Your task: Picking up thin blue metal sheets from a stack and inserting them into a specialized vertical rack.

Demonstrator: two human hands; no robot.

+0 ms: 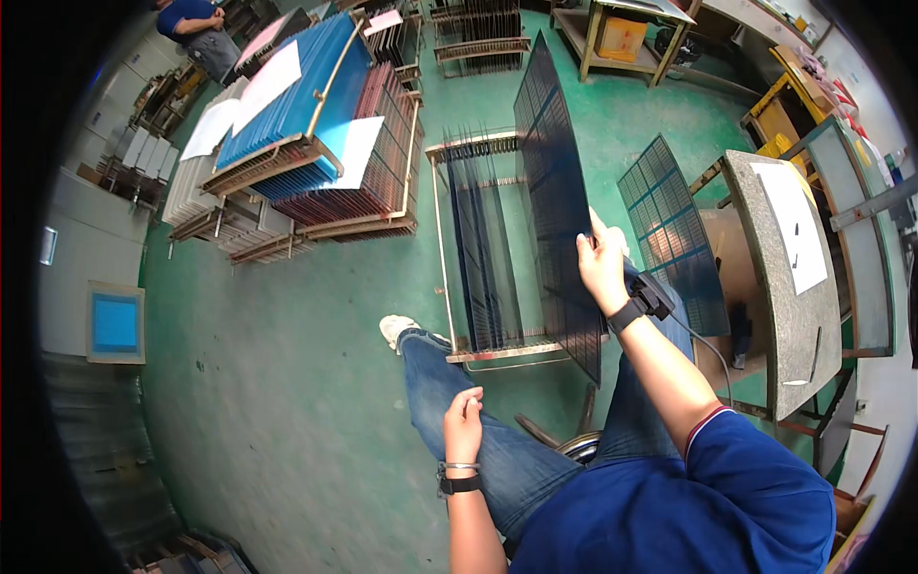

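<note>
My right hand (602, 263) grips the right edge of a large dark blue, thin panel (555, 201) with a faint grid pattern. The panel stands nearly upright over the right side of a metal wire rack (442, 244); whether its lower edge touches the rack is unclear. Several dark thin sheets (478, 258) stand upright in the rack's left half. My left hand (464, 421) hovers above my left thigh, fingers curled, with nothing visible in it. Right of my right hand, a second gridded panel (674, 225) leans beside the table.
A grey-topped table (779, 316) on the right bears a white sheet (792, 225) and a few thin tools. Stacked racks of blue panels (325, 67) stand at the far left, with more racks (481, 43) behind. A person (196, 33) stands far left. A stool (579, 445) is beneath me.
</note>
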